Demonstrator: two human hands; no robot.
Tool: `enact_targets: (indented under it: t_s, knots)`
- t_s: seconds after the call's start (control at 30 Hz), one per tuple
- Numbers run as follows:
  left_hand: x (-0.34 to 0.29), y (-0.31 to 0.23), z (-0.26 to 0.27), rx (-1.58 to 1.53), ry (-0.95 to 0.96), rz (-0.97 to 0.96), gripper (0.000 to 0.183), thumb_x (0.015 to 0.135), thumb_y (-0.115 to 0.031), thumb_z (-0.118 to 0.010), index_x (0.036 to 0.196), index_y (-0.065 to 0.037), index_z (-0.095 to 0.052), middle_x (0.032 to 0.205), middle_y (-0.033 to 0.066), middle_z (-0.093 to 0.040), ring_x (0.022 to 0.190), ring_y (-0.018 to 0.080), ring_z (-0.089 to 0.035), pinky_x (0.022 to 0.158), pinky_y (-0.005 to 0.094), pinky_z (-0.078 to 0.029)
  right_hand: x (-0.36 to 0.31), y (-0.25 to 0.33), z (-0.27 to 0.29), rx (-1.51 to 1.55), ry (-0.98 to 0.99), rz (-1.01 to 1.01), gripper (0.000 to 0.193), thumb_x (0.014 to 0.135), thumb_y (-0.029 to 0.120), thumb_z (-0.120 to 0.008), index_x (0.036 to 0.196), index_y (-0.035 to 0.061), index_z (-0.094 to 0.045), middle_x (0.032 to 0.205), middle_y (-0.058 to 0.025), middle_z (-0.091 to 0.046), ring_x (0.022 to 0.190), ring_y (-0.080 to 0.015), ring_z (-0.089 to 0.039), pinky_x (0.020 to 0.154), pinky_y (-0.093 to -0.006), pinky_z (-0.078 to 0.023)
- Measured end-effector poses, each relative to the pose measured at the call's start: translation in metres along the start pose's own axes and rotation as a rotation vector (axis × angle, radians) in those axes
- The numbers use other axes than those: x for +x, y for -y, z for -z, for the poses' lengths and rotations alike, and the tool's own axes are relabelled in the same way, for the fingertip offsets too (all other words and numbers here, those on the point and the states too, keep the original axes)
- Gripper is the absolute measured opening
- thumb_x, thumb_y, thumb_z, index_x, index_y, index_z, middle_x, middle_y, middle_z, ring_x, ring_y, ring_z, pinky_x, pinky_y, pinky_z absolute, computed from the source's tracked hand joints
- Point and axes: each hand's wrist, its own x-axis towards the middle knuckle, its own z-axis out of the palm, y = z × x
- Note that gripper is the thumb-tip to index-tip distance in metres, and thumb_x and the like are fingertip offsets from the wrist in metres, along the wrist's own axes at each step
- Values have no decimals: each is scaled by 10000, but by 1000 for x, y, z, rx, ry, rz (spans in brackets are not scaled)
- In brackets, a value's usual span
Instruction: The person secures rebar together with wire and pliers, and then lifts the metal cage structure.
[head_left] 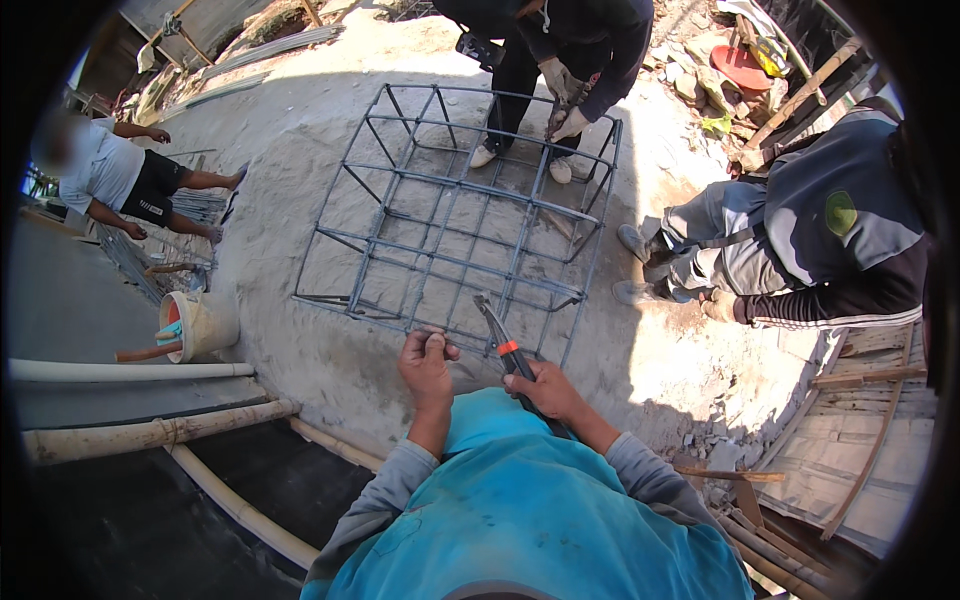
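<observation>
My right hand (550,388) is closed round a pair of pincers (509,349) with dark handles and an orange band. Their metal jaws point up and away from me, over the near edge of a rebar cage (430,255). Just left of them, my left hand (428,370) is pinched, thumb against fingers; anything between the fingertips is too small to make out. The cage of tied steel bars stands on the grey ground in front of me. Both hands are at its near side, and the left one appears to hold no bar.
A gloved person (575,60) stands at the cage's far side, hands together. Another person (800,220) is close on the right, a third (125,170) farther left. A white bucket (212,325) with tools stands left, near bamboo poles (160,436). Rubble (700,75) lies far right.
</observation>
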Motion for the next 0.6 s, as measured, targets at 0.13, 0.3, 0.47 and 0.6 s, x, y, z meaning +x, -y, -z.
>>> enact_targets:
  t_s: [0.13,0.3,0.47,0.6]
  knots:
    - [4,-2,-5,-3,-193,18,82,931,-88,-521,876,-35,-551,800,55,-591,628,128,-581,561,291,-530,-2,23,-2,-244,108,295,238,876,220,-634,857,-15,-602,802,-89,-540,732,-201,-524,685,-338,-429]
    - [6,-16,-18,-204,-329,215,90,920,-82,-495,861,-42,-550,770,46,-573,605,129,-562,525,267,-495,-2,24,-1,-328,148,285,243,869,207,-622,892,-34,-598,922,-148,-564,825,-289,-558,748,-388,-443]
    - [22,0,19,-115,-311,167,42,886,-41,-497,894,-49,-537,751,41,-549,577,131,-537,491,295,-476,-3,28,-2,-454,323,441,256,864,212,-611,919,-38,-607,1017,-161,-583,909,-343,-573,807,-407,-455]
    - [27,4,27,-271,-341,270,33,897,-71,-489,889,-56,-517,719,34,-523,551,147,-503,487,326,-450,-8,38,-3,-518,356,410,261,869,220,-601,957,-24,-629,1077,-170,-578,956,-350,-580,850,-406,-463]
